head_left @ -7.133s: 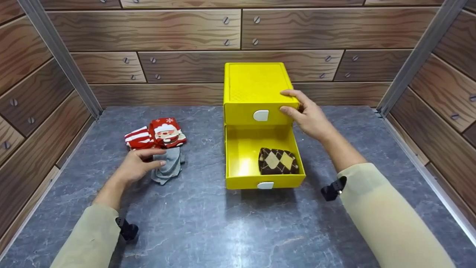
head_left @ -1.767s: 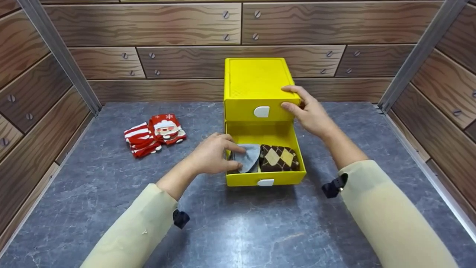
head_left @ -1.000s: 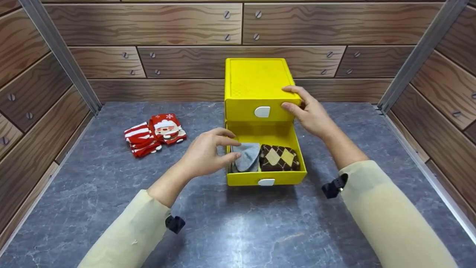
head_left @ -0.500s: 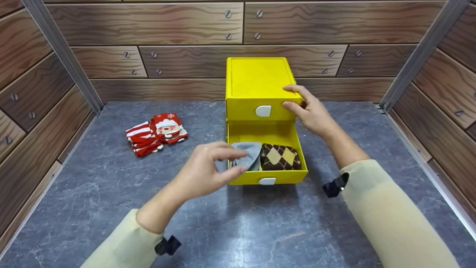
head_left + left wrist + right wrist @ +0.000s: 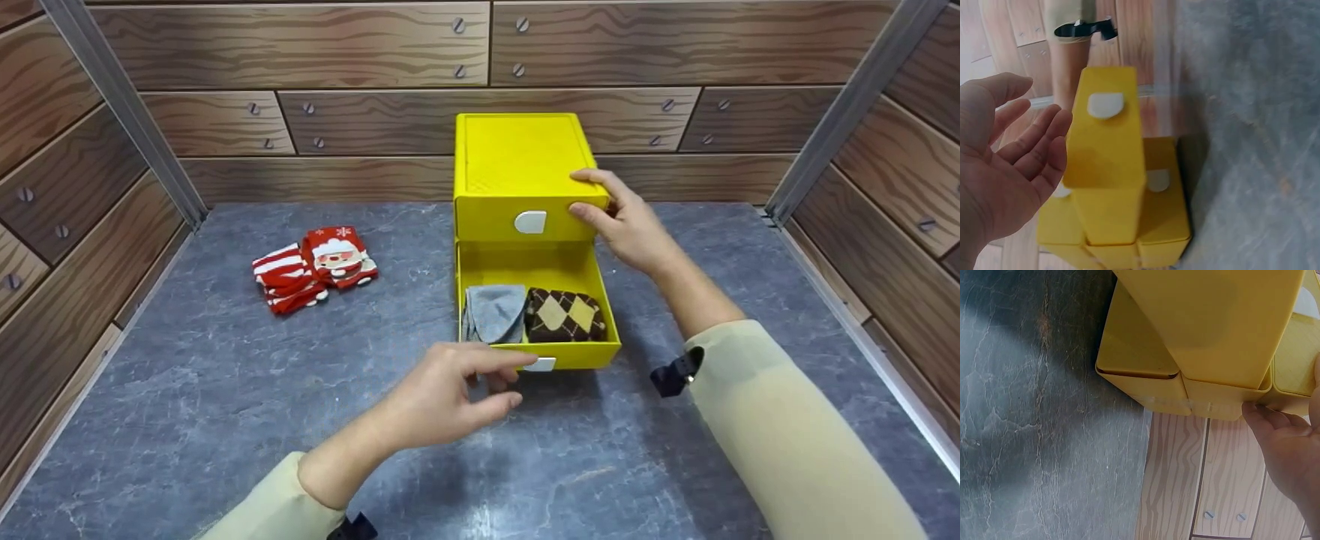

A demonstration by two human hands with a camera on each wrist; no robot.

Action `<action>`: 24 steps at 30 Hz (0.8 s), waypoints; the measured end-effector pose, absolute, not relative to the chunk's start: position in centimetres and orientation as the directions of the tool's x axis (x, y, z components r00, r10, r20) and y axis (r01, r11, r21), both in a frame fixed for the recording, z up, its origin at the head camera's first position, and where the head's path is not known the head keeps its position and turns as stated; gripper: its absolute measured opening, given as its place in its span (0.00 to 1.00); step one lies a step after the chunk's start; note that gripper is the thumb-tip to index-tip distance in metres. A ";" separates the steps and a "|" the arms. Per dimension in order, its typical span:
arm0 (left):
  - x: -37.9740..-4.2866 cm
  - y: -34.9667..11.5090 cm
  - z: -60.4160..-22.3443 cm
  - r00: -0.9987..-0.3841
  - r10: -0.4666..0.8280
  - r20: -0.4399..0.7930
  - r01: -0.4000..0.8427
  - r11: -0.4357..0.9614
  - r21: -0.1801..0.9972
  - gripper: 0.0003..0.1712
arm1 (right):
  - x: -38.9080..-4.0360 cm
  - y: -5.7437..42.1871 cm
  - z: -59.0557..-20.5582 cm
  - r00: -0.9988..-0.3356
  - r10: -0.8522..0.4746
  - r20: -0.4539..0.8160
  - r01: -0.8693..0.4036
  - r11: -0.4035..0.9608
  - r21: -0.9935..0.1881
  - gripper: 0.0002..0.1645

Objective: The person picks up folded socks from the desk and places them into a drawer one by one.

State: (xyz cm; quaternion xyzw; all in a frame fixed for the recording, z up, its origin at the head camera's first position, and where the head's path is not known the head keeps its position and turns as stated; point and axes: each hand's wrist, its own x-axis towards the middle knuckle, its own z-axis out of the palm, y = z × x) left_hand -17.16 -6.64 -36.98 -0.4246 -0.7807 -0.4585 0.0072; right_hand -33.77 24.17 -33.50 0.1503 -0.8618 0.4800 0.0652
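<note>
- Both hands are apart: the left hand (image 5: 450,394) holds nothing, its fingers loosely spread; the right hand (image 5: 630,225) grips the upper right front corner of the yellow drawer unit (image 5: 525,157).
- Only the head view shows into the open drawer (image 5: 581,356), where a folded grey sock (image 5: 496,313) lies on the left, just beside a brown argyle sock (image 5: 566,315).
- It alone also shows the red Santa socks (image 5: 337,261), lying on the bench (image 5: 285,405) well apart from the unit.
- From the left wrist, a lower drawer (image 5: 1165,219) with its own white handle (image 5: 1158,180) appears beneath the open one, hidden from the head camera.
- From the right wrist, the unit's side shows, with right-hand fingertips touching it near a seam.
- Left index finger straight, thumb well clear of it, the left hand is in front of the open drawer; contact with that drawer's white pull (image 5: 546,364) cannot be told.
- Right thumb presses the top drawer's front, index finger on the lid.
</note>
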 end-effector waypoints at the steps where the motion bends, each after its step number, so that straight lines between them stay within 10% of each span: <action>1: -17.2 -6.5 -37.3 -0.643 0.659 0.389 0.661 0.223 0.716 0.24 | -33.8 24.2 -33.5 -0.946 -0.196 0.257 -0.322 0.496 -0.807 0.29; 24: -17.9 -4.5 -41.2 -0.779 0.573 0.256 0.464 0.251 0.849 0.27 | -33.8 24.3 -33.5 -0.947 -0.200 0.250 -0.319 0.506 -0.802 0.30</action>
